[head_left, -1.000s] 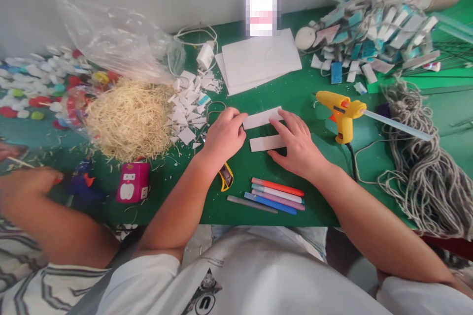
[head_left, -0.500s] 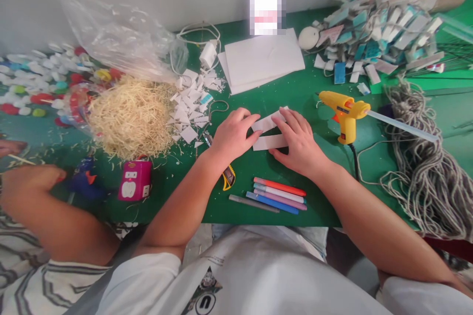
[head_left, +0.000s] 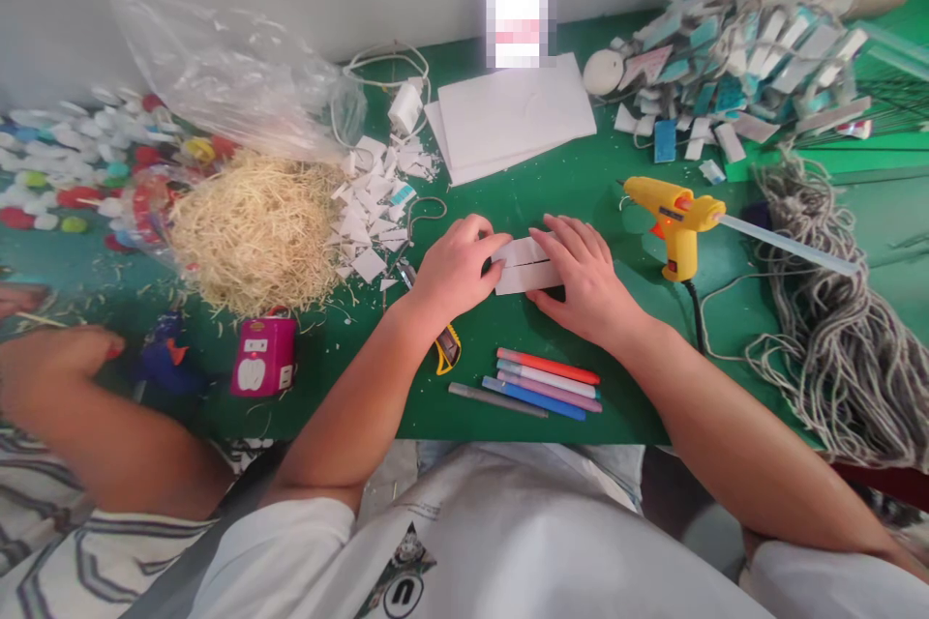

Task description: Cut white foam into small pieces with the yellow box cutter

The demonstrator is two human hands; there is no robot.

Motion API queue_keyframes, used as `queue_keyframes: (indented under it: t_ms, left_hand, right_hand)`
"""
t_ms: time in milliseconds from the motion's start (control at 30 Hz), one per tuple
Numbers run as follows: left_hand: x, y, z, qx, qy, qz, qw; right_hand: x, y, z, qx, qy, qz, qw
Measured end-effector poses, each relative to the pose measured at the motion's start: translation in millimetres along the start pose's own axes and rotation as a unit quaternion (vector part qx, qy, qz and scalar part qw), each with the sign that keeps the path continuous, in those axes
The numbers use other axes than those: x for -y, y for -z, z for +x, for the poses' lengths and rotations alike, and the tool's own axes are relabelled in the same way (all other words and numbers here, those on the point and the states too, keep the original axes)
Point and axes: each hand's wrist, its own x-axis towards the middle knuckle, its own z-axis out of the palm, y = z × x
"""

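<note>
Two white card strips lie side by side on the green table, an upper strip [head_left: 519,250] and a lower strip [head_left: 519,280], with a thin dark gap between them. My left hand [head_left: 461,261] grips their left ends, thumb and index finger curled around them. At the right ends, my right hand [head_left: 577,266] has its fingers over the upper strip and its thumb by the lower edge. Under my left forearm a yellow utility knife [head_left: 448,348] is partly hidden. Several markers [head_left: 548,377] lie in front of my hands.
A yellow glue gun [head_left: 672,213] stands right of my hands, beside grey yarn [head_left: 834,309]. White boards [head_left: 515,116] lie behind. Wood shavings [head_left: 254,232], card scraps [head_left: 370,213] and a pink box [head_left: 262,356] are left. A co-worker's hand [head_left: 65,358] is at far left.
The upper strip has turned from a slant to nearly parallel with the lower one and come closer to it. My right fingers have shifted slightly with it.
</note>
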Motion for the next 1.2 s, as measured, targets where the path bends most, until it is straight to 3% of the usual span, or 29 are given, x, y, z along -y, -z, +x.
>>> queue_keyframes:
  t_ms: [233, 433, 767, 900, 1033, 1133, 1200]
  left_hand:
    - [-3.0, 10.4, -3.6, 0.038, -0.009, -0.009, 0.999]
    - [-11.3, 19.9, -8.7, 0.079, -0.032, 0.049, 0.995]
    - [-10.2, 17.1, -8.5, 0.064, -0.049, 0.063, 0.995]
    - [-9.6, 18.9, -6.9, 0.031, -0.05, 0.061, 0.996]
    - [-15.4, 38.5, -17.3, -0.021, 0.039, 0.063, 0.997]
    - [-22.7, 54.0, -39.7, 0.009, 0.158, 0.096, 0.983]
    - [-26.1, 57.6, -58.6, 0.041, 0.164, 0.126, 0.977]
  right_hand:
    - [-0.6, 1.0, 0.3, 0.015, -0.008, -0.001, 1.0]
    - [0.0, 0.5, 0.5, -0.001, -0.005, -0.007, 1.0]
    - [-1.0, -0.4, 0.0, -0.017, 0.0, -0.019, 1.0]
    - [-1.6, 0.7, -0.2, -0.035, 0.001, -0.025, 0.999]
    - [0.8, 6.3, 0.5, -0.058, 0.014, -0.012, 0.998]
    - [2.3, 11.2, 1.9, -0.041, 0.007, 0.002, 0.999]
    - [2.0, 12.8, 3.1, -0.023, 0.007, 0.004, 1.0]
